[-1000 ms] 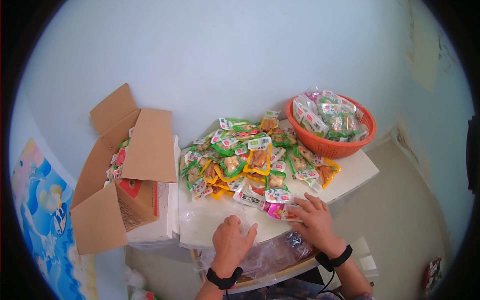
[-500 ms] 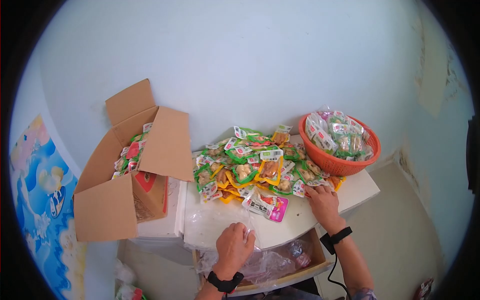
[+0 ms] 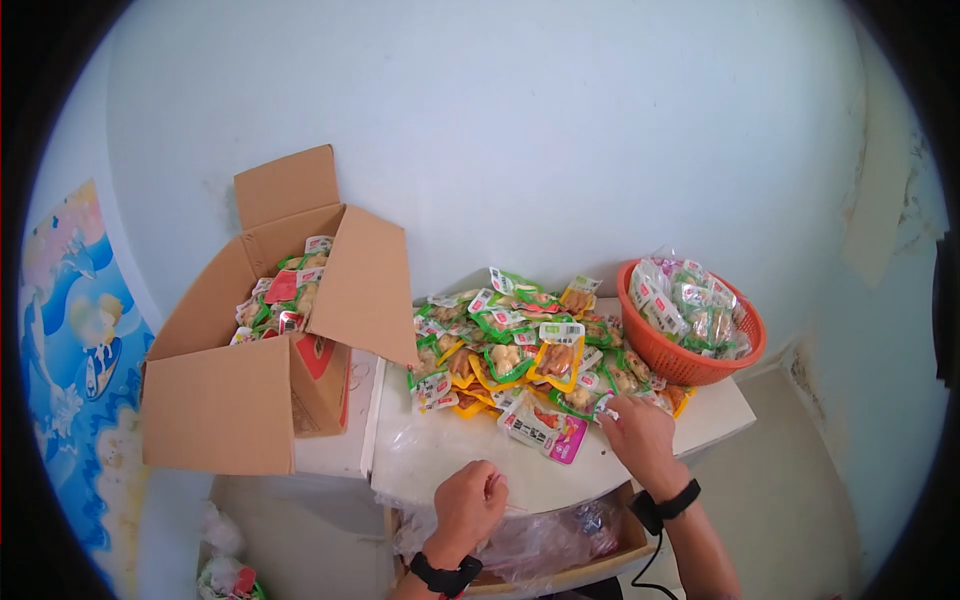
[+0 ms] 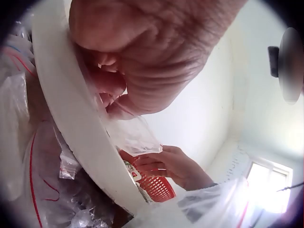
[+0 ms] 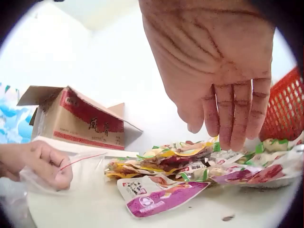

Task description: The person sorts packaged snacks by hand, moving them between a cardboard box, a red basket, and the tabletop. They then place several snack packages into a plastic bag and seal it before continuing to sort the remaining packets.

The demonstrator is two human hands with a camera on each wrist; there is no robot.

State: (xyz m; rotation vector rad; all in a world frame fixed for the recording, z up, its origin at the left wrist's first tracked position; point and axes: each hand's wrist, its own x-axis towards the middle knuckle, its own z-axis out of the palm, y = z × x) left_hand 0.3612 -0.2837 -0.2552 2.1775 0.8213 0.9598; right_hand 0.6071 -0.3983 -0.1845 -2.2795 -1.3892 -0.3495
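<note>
Curled fingers of the left hand (image 3: pixel 468 508) pinch a clear plastic bag (image 4: pixel 133 135) at the front edge of the white table (image 3: pixel 590 468). The right hand (image 3: pixel 643 445) is at the right end of a heap of sealed food packets (image 3: pixel 508 358); in the right wrist view its fingers (image 5: pixel 232 114) are extended downward over the packets, and whether they touch is unclear. A white and purple packet (image 3: pixel 545 427) lies flat at the front of the heap, between the hands.
An open cardboard box (image 3: pixel 220 415) with packets stands left. At the back right, a red-orange basket (image 3: pixel 680 366) holds bagged packets. Below the table edge, an open drawer (image 3: pixel 620 560) contains clear plastic. A wall stands behind.
The right hand has left the white and purple packet and moved right to the heap's end. That packet lies uncovered. The left hand keeps its pinch on the bag; the head view has shifted.
</note>
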